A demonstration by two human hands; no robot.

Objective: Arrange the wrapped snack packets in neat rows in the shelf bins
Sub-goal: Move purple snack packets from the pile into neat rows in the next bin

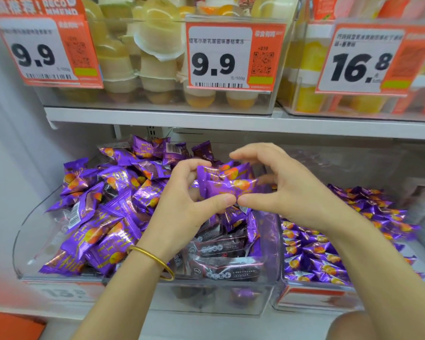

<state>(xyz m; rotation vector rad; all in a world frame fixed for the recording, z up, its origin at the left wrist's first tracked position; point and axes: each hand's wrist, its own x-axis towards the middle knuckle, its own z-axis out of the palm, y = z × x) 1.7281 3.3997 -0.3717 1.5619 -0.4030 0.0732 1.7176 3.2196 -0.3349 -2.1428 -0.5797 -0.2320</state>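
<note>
Fingers (220, 200) of the left hand (182, 207) and right hand (292, 192) pinch a stack of purple packets (227, 186) at opposite ends, long axis left-right, above the left bin (231, 300).

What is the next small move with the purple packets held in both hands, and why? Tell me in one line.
Probably lower the held packets down into the front right part of the clear bin and stand them on edge. Left hand and right hand pinch them as a squared stack above it, while the packets to the left lie in a loose heap.
</note>
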